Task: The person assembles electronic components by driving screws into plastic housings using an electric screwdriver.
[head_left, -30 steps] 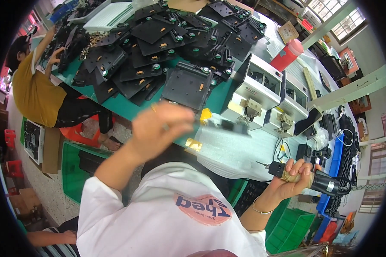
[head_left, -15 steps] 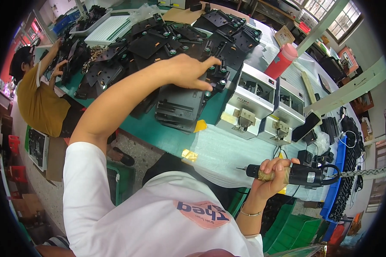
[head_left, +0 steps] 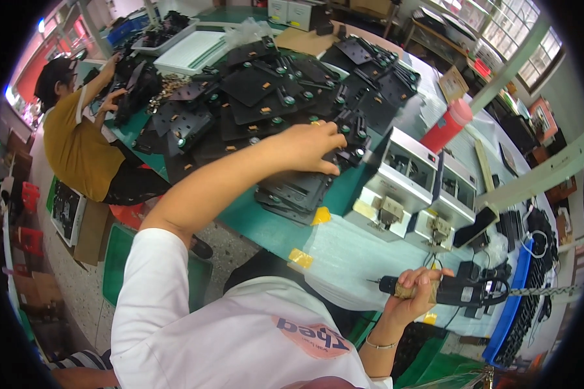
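Note:
My left hand reaches across the green table, thumb and fingers apart, over the right end of a stack of black plates. Its fingertips are beside black parts with small round silvery fittings; whether they touch is hard to tell. Many similar black plates lie heaped beyond my forearm. In my right hand is a black electric screwdriver, its grip wrapped in tan tape. The thin bit points left, above a white foam sheet taped to the table with yellow tape.
Two silver screw feeders stand right of the plates, a red bottle behind them. A blue tray of black parts lies at far right. A co-worker in a mustard shirt handles black parts at left. A green crate stands on the floor.
The whole view has shifted, so things appear lower and farther right. My left hand has come slightly nearer the plate stack, its fingers more curled. My right hand still holds the screwdriver.

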The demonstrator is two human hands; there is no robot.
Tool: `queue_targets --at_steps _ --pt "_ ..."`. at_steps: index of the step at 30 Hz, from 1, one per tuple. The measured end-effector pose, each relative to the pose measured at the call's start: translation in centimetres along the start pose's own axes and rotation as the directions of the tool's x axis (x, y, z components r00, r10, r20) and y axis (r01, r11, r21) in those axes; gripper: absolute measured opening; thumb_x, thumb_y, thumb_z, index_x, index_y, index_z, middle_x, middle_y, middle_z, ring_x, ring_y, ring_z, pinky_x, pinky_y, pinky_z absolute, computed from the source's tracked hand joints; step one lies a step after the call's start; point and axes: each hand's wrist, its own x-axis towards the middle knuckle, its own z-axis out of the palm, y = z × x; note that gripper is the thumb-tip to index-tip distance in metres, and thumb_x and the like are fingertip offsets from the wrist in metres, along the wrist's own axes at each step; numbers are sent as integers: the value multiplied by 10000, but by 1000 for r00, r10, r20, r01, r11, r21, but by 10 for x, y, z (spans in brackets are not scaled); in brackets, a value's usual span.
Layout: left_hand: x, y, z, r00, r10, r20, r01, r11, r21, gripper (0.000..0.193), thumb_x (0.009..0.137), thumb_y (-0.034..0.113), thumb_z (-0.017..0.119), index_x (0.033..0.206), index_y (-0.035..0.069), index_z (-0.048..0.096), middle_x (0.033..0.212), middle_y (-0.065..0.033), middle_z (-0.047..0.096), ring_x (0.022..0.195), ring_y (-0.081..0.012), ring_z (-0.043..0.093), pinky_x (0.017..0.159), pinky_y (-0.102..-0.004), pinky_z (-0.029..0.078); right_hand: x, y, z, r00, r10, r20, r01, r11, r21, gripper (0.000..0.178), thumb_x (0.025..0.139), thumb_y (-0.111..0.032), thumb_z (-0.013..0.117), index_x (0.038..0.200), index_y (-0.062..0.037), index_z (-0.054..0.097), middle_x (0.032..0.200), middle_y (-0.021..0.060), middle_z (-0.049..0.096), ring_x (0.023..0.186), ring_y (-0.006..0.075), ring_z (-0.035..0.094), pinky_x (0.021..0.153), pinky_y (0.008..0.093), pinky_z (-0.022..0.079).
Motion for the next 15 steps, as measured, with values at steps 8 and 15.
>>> queue_targets --at_steps 8,15 --pt "-26 -80 -42 842 -198 -501 336 920 201 748 718 544 753 1301 129 534 1277 -140 554 1172 -350 533 977 -472 415 2 -2 -14 1000 8 -18 -9 999 -32 478 870 -60 603 1306 -88 409 728 0 458 569 94 459 515 240 403" --pt "-38 -159 -61 704 -687 -177 710 689 149 1158 618 721 740 1517 183 245 1549 -132 314 1410 -319 346 1077 -629 272 21 -9 -9 998 -60 -5 60 995 83 446 905 -72 581 1312 -106 403 749 -16 420 606 77 429 562 253 418"
